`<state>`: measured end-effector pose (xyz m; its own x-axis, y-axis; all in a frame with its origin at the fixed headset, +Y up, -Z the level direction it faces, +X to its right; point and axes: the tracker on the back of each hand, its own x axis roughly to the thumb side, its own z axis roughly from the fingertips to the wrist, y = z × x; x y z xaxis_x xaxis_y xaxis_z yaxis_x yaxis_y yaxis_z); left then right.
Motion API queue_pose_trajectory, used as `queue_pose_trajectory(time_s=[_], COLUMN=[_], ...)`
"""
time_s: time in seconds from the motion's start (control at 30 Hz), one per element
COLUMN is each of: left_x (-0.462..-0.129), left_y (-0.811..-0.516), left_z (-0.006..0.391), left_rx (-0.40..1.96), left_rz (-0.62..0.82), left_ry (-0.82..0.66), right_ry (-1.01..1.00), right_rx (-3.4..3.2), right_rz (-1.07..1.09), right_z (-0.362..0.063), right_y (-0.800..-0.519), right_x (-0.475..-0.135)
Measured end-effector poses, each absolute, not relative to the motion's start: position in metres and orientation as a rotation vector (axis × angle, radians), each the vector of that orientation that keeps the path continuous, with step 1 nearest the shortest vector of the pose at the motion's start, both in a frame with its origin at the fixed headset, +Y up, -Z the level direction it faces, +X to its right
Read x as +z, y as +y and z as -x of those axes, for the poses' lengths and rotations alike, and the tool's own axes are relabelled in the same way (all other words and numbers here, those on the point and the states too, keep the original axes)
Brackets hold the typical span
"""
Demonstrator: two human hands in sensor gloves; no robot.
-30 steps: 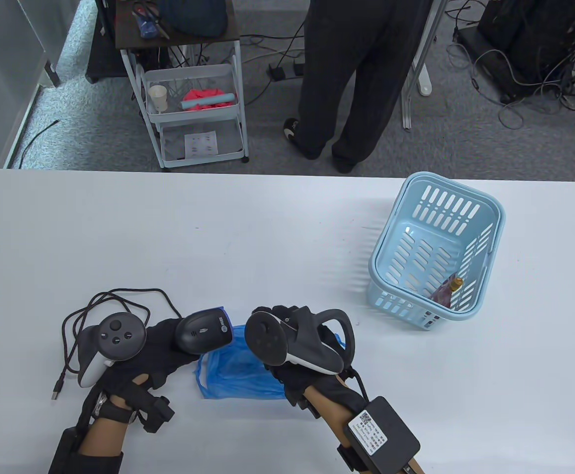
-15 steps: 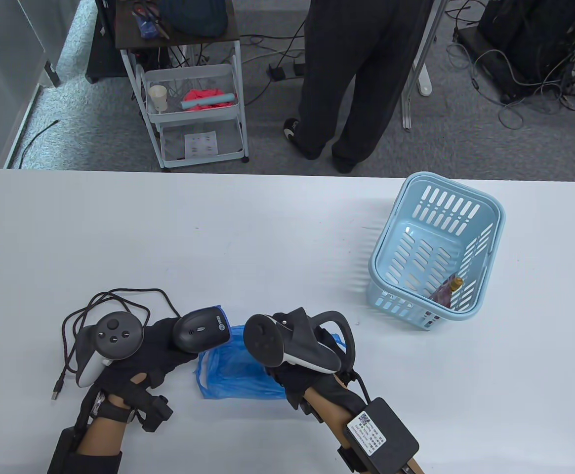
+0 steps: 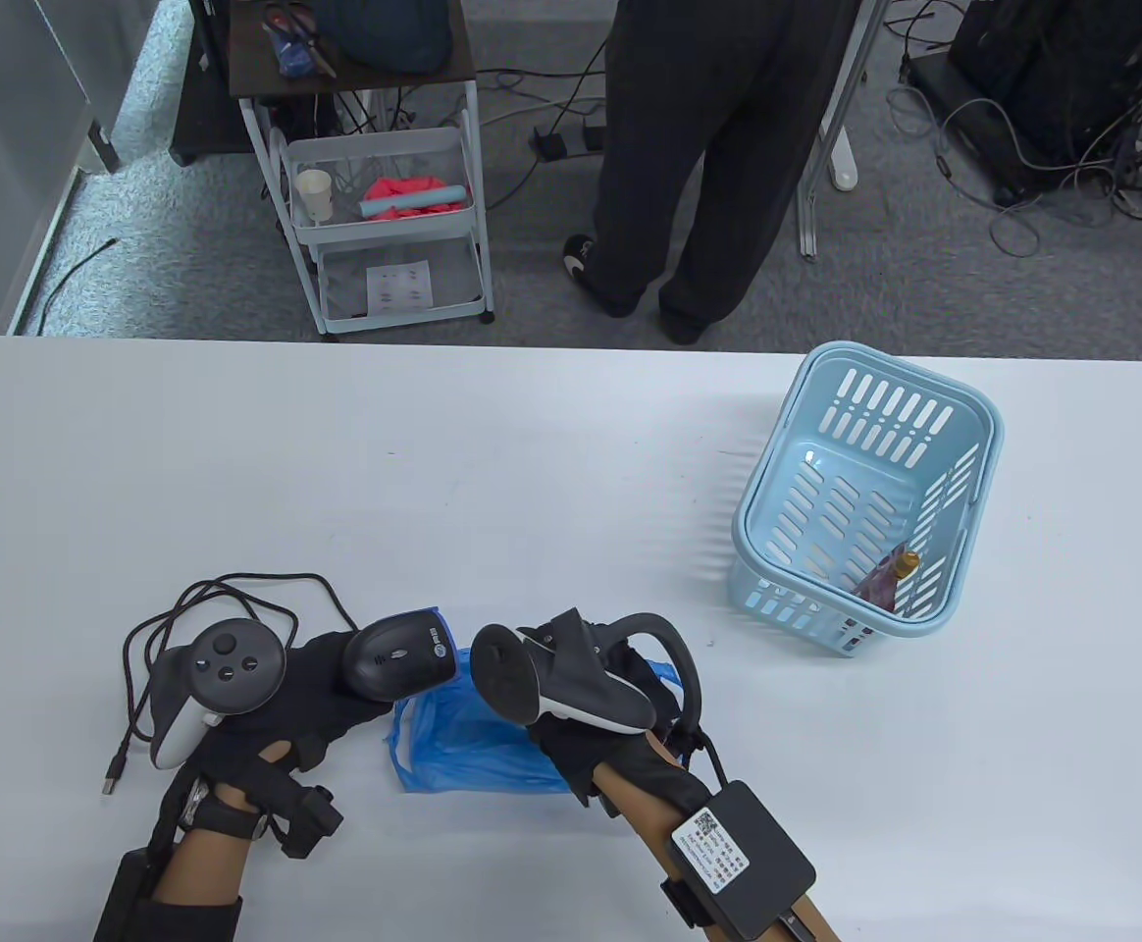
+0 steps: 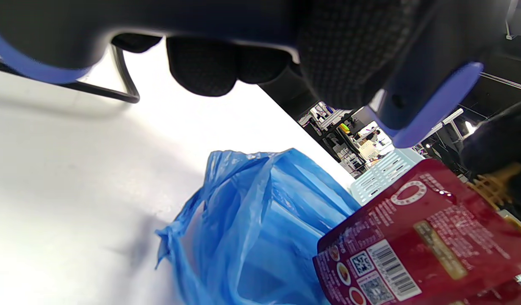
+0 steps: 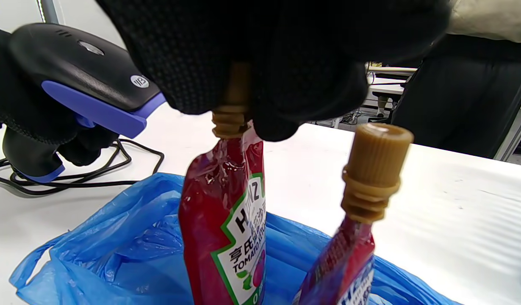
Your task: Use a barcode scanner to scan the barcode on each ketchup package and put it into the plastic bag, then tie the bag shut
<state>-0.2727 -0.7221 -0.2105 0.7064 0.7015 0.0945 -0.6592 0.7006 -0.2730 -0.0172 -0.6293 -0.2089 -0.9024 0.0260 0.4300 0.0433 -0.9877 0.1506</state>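
Observation:
My left hand (image 3: 331, 687) grips the black barcode scanner (image 3: 404, 659), whose blue-trimmed nose points right over the blue plastic bag (image 3: 463, 736). My right hand (image 5: 260, 106) pinches the tan cap of a red ketchup package (image 5: 226, 224) and holds it upright in the bag's (image 5: 116, 241) open mouth. In the left wrist view the package's (image 4: 421, 237) back shows its barcode below the scanner (image 4: 413, 84). A second package (image 5: 362, 220) stands in the bag to the right. One more package (image 3: 880, 581) lies in the light blue basket (image 3: 963, 442).
The scanner's black cable (image 3: 218, 599) coils on the table left of my left hand, its plug (image 3: 112, 780) near the front edge. A person in dark trousers (image 3: 699, 147) stands beyond the far table edge, beside a white cart (image 3: 385, 196).
My right hand has rolled and shifted slightly left over the bag with the package. The left hand and the scanner have barely moved.

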Motion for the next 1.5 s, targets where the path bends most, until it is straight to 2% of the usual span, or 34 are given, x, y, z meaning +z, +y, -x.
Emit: queue_pose_trajectory(time_s=[0.33,1.5], left_x=[-0.2108,-0.2110], left_y=[-0.7220,-0.7221], left_z=[0.2729,0.2747], left_rx=[0.762,0.764], left_rz=[0.230,0.228], left_ry=[-0.195,-0.189], right_ry=[-0.267,-0.339], right_rx=[-3.006,-2.987], right_rz=[0.683,0.660], right_z=[0.0204,0.0202], right_y=[-0.6360,-0.6324], right_x=[-0.2108,-0.2092])
